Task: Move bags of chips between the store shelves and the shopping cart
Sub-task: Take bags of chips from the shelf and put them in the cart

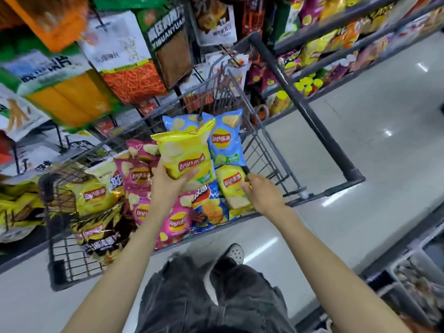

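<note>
**Yellow bag up, second one pinched**

Left hand (168,186) is mine, curled round the bottom edge of a yellow chip bag (186,153), thumb on the back and fingers across the front corner, holding it upright just above the pile in the shopping cart (269,150). Right hand (260,192) pinches the corner of a second yellow bag (231,186) that lies flat in the cart against its near wire wall, beside a blue bag (225,140) standing at the back.

Whether I am lifting out or setting in, I cannot tell from this alone; I judge the raised bag to be the step in hand. To do it well I should keep my grip low and light, on the seam and not the puffed middle, since these bags crush and the chips break easily. I should carry it clear of the cart's wire rim before swinging toward the store shelves (336,44) on the right. The pinch on the lower bag is slight; I think it would slip if I pulled hard, so I would take more of the edge first. Hanging snack packs (120,56) crowd close on the left, so the lift wants a straight, short path.
</note>
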Motion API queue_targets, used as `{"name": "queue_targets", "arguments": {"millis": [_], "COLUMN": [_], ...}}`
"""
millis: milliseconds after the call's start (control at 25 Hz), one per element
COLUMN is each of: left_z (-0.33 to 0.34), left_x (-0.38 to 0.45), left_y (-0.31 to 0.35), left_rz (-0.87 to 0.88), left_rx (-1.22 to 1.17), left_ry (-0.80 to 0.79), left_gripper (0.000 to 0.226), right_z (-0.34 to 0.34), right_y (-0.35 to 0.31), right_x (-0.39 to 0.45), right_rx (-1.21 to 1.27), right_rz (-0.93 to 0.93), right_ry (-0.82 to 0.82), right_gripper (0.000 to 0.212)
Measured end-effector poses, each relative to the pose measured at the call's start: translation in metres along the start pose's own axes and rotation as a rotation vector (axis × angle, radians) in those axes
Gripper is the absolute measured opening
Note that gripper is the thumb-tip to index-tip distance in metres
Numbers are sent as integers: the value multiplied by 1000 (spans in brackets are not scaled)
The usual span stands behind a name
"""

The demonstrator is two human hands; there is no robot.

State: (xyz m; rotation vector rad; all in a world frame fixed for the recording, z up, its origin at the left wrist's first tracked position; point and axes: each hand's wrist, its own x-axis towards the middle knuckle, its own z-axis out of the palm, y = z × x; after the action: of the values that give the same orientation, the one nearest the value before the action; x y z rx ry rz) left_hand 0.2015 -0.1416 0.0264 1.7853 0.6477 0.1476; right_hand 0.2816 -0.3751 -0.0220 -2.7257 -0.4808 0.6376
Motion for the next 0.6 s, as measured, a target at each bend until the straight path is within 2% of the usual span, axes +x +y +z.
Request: {"name": "queue_targets", "arguments": {"millis": [160, 360, 600], "left_z": [29, 44, 36], "left_x": [-5, 3, 18], "left_y": [2, -4, -10], "left_rz": [-14, -78, -118], "left_rx": [75, 168, 188], "left_ry": [-33, -42, -92], "left_gripper": [74, 71, 68], "right_z": [2, 21, 42], "right_y": [18, 6, 9], "right_x": [16, 36, 60], "right_rx": [24, 219, 310], "right_rz": [68, 140, 256], "right_ry": [-73, -218, -248], "right_gripper": [44, 56, 56]}}
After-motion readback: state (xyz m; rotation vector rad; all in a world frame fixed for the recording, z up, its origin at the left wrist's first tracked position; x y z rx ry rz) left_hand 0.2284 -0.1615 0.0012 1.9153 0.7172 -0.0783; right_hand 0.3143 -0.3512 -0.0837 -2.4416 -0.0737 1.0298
